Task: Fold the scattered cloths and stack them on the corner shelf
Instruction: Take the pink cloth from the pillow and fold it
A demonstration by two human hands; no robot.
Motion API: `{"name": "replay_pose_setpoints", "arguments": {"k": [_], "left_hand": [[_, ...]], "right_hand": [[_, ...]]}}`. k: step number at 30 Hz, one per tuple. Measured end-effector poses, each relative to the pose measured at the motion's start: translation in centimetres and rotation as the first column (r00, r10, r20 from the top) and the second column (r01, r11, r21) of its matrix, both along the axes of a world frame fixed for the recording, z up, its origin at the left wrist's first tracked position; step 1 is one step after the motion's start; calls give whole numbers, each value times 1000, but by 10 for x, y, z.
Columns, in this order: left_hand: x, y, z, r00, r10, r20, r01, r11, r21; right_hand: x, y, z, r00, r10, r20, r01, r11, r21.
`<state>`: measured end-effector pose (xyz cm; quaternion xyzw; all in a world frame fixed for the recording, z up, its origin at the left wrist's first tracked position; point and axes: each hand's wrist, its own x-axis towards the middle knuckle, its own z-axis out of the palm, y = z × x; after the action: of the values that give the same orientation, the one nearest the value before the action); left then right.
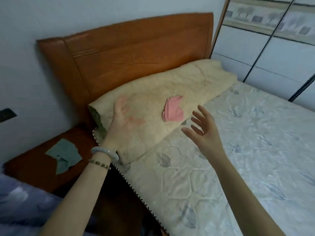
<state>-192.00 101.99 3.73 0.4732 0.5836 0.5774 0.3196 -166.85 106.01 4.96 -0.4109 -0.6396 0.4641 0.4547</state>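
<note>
At the near left, a pale bangle point(104, 151) and a bead bracelet point(99, 163) are worn on the wrist of the left hand point(122, 116). That hand is held open, palm up, over the folded beige quilt point(153, 92); its fingers are blurred, and whether the quilt is touched cannot be told. The right hand point(202, 132) is raised over the mattress point(238, 150) with its fingers spread and relaxed. Nothing is grasped by either hand.

Two risks are judged likely. The green cloth point(65, 155), lying apart on the dark wooden nightstand point(25, 169) beside the bed, could be overlooked while attention is given to the bed. The pink cloth point(173, 109), if pinched by a single layer, could open unevenly or slide off the quilt's sloped edge onto the mattress. No corner shelf is shown, so the carrying route cannot be assessed.

The green cloth is seen as a thin, flat piece with a ragged outline and one flap turned over on itself. The pink cloth, farther off and just beyond the right fingertips, is bunched into a small crumpled wedge with pleated creases, resting on top of the quilt near its lower edge. Both appear light and limp. Neither has been folded yet. Beyond them stand an orange wooden headboard point(136, 48) and sliding wardrobe doors point(272, 57).
</note>
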Motion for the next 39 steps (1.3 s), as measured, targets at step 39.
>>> {"name": "replay_pose_setpoints", "arguments": {"k": [39], "left_hand": [[-62,530,-264,313,-809,-497,553,581,-597]], "right_hand": [[-119,417,-297,885,-406,230,464,719,-517]]}}
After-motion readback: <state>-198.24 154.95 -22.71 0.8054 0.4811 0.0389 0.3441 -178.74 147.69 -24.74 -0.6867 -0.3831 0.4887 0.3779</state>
